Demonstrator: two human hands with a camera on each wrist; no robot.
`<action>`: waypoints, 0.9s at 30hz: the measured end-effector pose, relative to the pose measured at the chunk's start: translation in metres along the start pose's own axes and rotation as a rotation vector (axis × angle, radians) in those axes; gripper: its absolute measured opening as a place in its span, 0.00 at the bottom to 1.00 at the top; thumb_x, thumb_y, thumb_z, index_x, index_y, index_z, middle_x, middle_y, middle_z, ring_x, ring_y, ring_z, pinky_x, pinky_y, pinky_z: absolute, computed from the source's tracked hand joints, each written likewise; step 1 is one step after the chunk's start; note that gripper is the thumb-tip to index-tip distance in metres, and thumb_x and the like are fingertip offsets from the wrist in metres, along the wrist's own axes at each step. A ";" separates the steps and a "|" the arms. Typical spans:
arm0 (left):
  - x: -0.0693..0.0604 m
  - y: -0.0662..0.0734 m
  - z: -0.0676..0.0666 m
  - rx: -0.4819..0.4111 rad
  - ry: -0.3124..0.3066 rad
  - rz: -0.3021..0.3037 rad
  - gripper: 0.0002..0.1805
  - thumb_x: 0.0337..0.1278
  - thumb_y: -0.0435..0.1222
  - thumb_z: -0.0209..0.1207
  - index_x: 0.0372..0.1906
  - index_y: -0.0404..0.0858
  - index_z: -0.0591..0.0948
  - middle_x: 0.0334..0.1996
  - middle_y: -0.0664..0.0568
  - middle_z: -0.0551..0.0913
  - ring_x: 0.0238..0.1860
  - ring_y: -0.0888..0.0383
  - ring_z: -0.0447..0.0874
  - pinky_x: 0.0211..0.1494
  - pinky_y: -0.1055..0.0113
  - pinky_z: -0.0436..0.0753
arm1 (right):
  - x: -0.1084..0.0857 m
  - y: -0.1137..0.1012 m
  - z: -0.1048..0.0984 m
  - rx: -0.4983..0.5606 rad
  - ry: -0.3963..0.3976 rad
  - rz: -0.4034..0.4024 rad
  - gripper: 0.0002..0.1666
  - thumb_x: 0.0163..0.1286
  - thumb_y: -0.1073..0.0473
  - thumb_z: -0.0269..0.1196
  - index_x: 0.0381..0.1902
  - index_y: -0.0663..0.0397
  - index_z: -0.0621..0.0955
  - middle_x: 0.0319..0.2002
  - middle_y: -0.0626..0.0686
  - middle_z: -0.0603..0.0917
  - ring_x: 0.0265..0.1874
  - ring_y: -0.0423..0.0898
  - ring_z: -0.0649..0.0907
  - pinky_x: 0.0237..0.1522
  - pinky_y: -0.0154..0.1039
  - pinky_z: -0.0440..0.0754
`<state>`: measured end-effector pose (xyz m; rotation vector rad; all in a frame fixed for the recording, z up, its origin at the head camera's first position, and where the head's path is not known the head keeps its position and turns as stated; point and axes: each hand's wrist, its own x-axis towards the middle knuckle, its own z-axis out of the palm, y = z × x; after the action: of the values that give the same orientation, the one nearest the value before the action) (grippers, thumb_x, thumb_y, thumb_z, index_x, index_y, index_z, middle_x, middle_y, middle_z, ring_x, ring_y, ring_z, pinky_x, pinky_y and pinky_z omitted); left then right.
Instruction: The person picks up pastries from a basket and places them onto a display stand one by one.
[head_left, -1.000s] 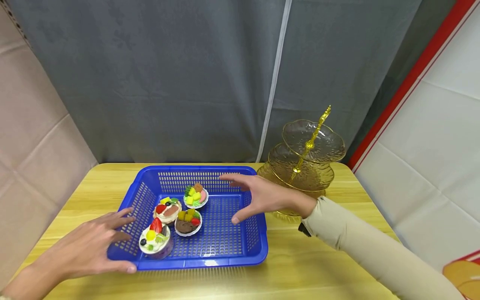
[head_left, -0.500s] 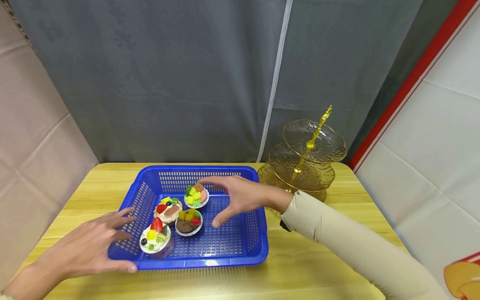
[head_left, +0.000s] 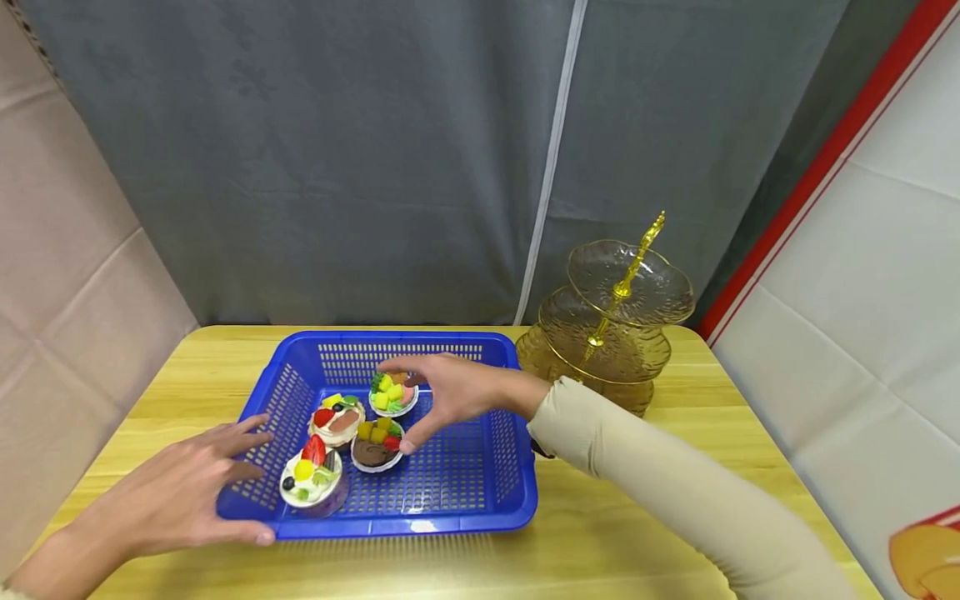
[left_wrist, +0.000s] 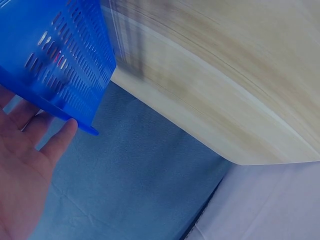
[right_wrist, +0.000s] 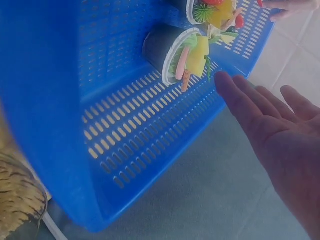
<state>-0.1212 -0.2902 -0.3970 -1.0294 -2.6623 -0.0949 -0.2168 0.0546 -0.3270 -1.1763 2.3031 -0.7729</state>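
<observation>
A blue plastic basket point(head_left: 442, 475) holds several toy cupcakes. My left hand point(head_left: 176, 492) rests at the basket's left side with fingers spread; in the left wrist view its fingertips point(left_wrist: 64, 135) lie at the rim. My right hand point(head_left: 461, 392) hovers over the basket, thumb and fingers apart and nothing between them. Beneath it are the cupcake with yellow cubes and green topping point(head_left: 390, 398) and the chocolate cupcake point(head_left: 373, 452). Left of these sit a cream cupcake with a strawberry piece point(head_left: 337, 422) and a taller white-cream cup point(head_left: 311, 487).
A three-tier amber glass stand point(head_left: 611, 333) with a gold handle stands right of the basket on the wooden table point(head_left: 622, 508). A grey curtain point(head_left: 360, 167) hangs behind. White panels flank both sides.
My right hand has moved left, from the basket's right part to above the right-hand cupcakes. The left hand, basket and cupcakes have stayed in place.
</observation>
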 end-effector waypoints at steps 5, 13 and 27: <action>-0.001 -0.001 0.000 -0.003 -0.001 -0.002 0.38 0.32 0.75 0.64 0.32 0.44 0.90 0.52 0.42 0.84 0.58 0.35 0.77 0.46 0.43 0.83 | 0.009 0.001 0.006 0.030 -0.029 0.016 0.58 0.53 0.47 0.78 0.76 0.51 0.61 0.73 0.54 0.66 0.65 0.53 0.75 0.63 0.38 0.74; -0.001 -0.001 0.001 -0.009 0.005 0.001 0.38 0.32 0.74 0.64 0.32 0.44 0.89 0.52 0.42 0.84 0.58 0.35 0.77 0.46 0.43 0.83 | 0.018 0.002 0.015 0.050 -0.052 0.036 0.59 0.51 0.49 0.79 0.76 0.49 0.62 0.73 0.49 0.67 0.65 0.52 0.75 0.63 0.38 0.74; -0.002 -0.001 0.001 -0.006 0.014 -0.005 0.39 0.31 0.75 0.64 0.32 0.44 0.89 0.53 0.42 0.84 0.59 0.36 0.77 0.47 0.43 0.83 | 0.031 0.002 0.029 0.033 -0.101 0.059 0.58 0.52 0.47 0.79 0.76 0.49 0.63 0.73 0.50 0.66 0.69 0.48 0.71 0.65 0.35 0.71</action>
<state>-0.1211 -0.2923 -0.3987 -1.0201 -2.6542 -0.1112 -0.2172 0.0220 -0.3546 -1.1020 2.2237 -0.7103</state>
